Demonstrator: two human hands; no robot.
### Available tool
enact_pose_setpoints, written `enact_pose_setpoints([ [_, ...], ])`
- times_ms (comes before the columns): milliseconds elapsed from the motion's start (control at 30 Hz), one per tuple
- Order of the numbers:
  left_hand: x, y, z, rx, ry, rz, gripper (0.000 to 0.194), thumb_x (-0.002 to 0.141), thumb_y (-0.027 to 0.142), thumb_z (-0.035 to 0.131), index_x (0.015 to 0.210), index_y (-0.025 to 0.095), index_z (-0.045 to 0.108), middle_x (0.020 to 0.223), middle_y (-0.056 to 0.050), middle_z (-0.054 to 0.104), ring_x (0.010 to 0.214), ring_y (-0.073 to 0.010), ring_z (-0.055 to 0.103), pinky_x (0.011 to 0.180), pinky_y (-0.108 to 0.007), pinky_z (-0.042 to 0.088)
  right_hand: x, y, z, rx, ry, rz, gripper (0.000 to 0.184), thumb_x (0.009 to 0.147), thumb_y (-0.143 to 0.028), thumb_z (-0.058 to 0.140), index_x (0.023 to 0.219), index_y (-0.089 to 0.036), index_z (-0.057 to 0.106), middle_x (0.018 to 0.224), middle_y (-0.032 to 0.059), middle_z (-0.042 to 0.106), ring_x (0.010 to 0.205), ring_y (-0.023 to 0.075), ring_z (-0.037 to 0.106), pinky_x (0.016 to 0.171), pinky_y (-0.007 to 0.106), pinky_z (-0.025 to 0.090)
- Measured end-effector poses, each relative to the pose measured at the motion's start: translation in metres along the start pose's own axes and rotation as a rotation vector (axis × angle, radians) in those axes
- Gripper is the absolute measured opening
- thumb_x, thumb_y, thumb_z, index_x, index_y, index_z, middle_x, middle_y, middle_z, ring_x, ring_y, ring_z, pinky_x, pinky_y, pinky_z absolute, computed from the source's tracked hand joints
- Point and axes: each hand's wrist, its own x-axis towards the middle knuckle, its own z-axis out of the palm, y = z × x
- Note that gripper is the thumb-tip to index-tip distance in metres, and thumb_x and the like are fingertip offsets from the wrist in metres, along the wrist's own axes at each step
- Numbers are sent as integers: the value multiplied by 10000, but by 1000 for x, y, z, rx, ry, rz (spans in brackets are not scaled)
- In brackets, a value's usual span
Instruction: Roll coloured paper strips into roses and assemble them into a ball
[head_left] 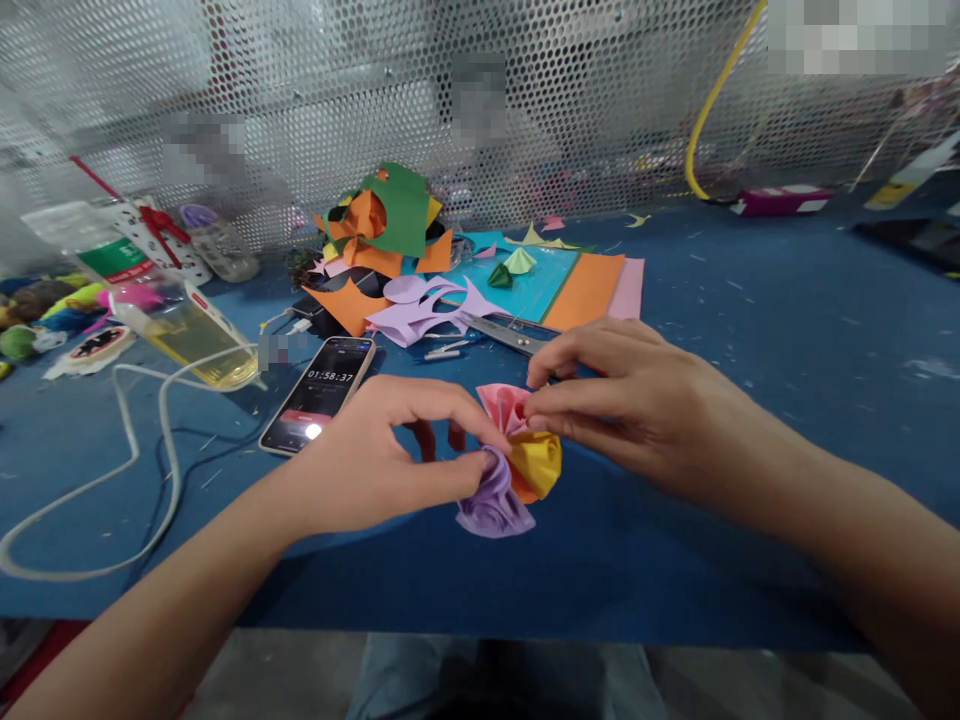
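Between my hands is a cluster of folded pieces that look like paper or felt: a purple piece (495, 508) nearest me, a yellow piece (538, 462) on the right, a pink piece (504, 405) at the far side, and a bit of orange under the yellow. My left hand (397, 450) pinches the cluster from the left, thumb on the purple piece and forefinger near the middle. On the other side, my right hand (622, 395) has its fingertips closed on the pink piece's edge. Beyond my right fingers lie scissors (506, 333), their handles hidden.
A phone (319, 395) showing a timer lies left of my left hand, near a white cable (169, 430) and a tilted glue bottle (199, 340). Coloured sheets (589, 290), purple offcuts (427, 310) and a green scrap (401, 210) sit before a perforated metal panel (600, 120).
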Motion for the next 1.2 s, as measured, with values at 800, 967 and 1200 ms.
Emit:
enact_pose_setpoints([
  [800, -3, 6, 30, 432, 376, 226, 86, 734, 153, 669, 753, 234, 646, 646, 44, 697, 491, -90, 573, 449, -198, 474, 4, -14, 7, 294, 81, 248, 134, 804, -219, 612, 696, -229, 692, 817, 11, 640, 759, 148, 609, 690, 306, 461],
  [967, -6, 5, 34, 500, 394, 179, 91, 762, 174, 657, 815, 237, 618, 672, 46, 689, 545, -95, 614, 521, -208, 508, 6, -16, 7, 428, 58, 385, 143, 801, -230, 624, 684, -250, 703, 824, -8, 622, 743, 123, 605, 699, 267, 482],
  [1200, -4, 5, 34, 481, 453, 122, 149, 731, 166, 676, 868, 219, 649, 700, 38, 700, 612, -103, 648, 537, -190, 526, 6, -14, 7, 533, 15, 428, 179, 823, -320, 617, 683, -248, 704, 844, -1, 616, 767, 124, 603, 715, 254, 487],
])
